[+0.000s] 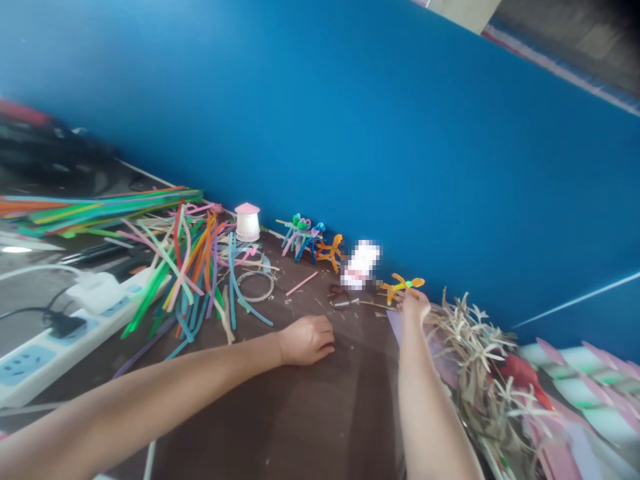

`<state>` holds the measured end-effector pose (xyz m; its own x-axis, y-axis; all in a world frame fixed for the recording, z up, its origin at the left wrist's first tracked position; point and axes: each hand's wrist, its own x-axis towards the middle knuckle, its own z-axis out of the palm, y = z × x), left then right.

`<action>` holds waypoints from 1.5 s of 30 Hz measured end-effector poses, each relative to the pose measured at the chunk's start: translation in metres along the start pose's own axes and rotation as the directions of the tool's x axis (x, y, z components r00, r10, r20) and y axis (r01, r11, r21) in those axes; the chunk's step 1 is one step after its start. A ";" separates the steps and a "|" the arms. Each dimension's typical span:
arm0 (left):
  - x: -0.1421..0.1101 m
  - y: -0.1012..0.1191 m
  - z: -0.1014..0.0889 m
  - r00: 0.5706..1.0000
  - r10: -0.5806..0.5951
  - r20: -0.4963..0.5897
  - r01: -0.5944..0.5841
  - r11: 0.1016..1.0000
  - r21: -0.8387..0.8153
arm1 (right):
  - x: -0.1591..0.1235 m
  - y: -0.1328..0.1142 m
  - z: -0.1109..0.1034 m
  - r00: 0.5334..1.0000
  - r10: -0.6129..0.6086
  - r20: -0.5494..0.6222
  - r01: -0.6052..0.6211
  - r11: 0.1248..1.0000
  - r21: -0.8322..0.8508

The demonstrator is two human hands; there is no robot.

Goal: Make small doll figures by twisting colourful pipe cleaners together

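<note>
My left hand (307, 340) rests on the brown table (300, 420) with its fingers curled into a loose fist; nothing shows in it. Farther right, my right hand (415, 305) pinches a small orange and yellow pipe-cleaner figure (399, 287) with a green spot, close to the blue wall. An orange pipe-cleaner figure (330, 253) stands to its left, beside a cluster of multicoloured pipe-cleaner figures (303, 233). A blurred-out bright rectangle (361, 263) lies between the orange figures. A beaded bracelet (341, 298) and a short pink stick (302, 283) lie nearby.
Loose pipe cleaners (195, 267) in many colours pile up at left, behind a white power strip (115, 310) with plugs. A white pot with a pink lid (247, 223) and a clear ring (256, 287) stand beyond. Dried plant-like strips (470, 333) heap up at right. The blue wall (320, 120) borders the back.
</note>
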<state>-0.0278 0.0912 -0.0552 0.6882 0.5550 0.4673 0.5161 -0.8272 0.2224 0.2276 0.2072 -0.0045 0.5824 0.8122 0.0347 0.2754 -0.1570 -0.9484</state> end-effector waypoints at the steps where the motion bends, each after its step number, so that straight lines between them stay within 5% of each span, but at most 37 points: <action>1: 0.000 0.000 -0.001 1.000 -0.016 -0.013 0.016 0.999 -0.028 | -0.007 -0.002 -0.003 1.000 -0.022 -0.017 0.023 0.998 0.052; 5: 0.005 -0.007 -0.005 0.949 -0.278 -0.147 0.232 0.934 -0.272 | -0.053 -0.008 0.001 0.992 -0.099 0.079 0.079 0.972 0.222; 8: 0.013 -0.017 -0.007 0.737 -0.667 -0.110 0.476 0.627 -0.616 | -0.091 -0.010 0.012 0.959 -0.124 0.255 0.052 0.961 0.271; 9: 0.017 -0.020 -0.008 0.710 -0.697 -0.097 0.487 0.586 -0.647 | -0.101 -0.011 0.016 0.944 -0.131 0.303 0.044 0.960 0.277; 11: 0.023 -0.024 -0.011 0.674 -0.738 -0.035 0.461 0.457 -0.761 | -0.115 -0.014 0.023 0.914 -0.144 0.378 0.035 0.960 0.279; 14: 0.032 -0.026 -0.016 0.695 -0.715 0.074 0.410 0.309 -0.858 | -0.122 -0.020 0.030 0.878 -0.159 0.452 0.037 0.963 0.268; 19: 0.045 -0.035 -0.017 0.673 -0.737 0.061 0.458 0.350 -0.817 | -0.120 -0.026 0.042 0.846 -0.172 0.504 0.051 0.968 0.244; 24: 0.061 -0.072 -0.020 0.538 -0.843 -0.028 0.542 0.370 -0.755 | -0.131 -0.014 0.047 0.881 -0.094 0.464 0.016 0.985 0.169; 27: 0.072 -0.100 -0.024 0.449 -0.891 -0.066 0.618 0.363 -0.697 | -0.143 0.001 0.045 0.860 -0.042 0.508 -0.023 0.993 0.120; 30: 0.079 -0.118 -0.023 0.405 -0.910 -0.086 0.685 0.365 -0.630 | -0.150 0.014 0.040 0.835 -0.009 0.550 -0.054 0.994 0.098; 37: 0.082 -0.128 -0.017 0.391 -0.916 -0.089 0.759 0.376 -0.531 | -0.141 0.024 0.029 0.782 0.067 0.619 -0.194 0.971 0.141; 45: 0.084 -0.136 -0.023 0.418 -0.908 0.000 0.796 0.366 -0.483 | -0.137 0.027 0.029 0.738 0.054 0.673 -0.187 0.974 0.127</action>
<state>-0.0524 0.2484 -0.0263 -0.1809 0.9835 -0.0069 0.4904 0.0963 0.8662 0.1329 0.1081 -0.0439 -0.0701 0.9687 -0.2380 0.0621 -0.2339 -0.9703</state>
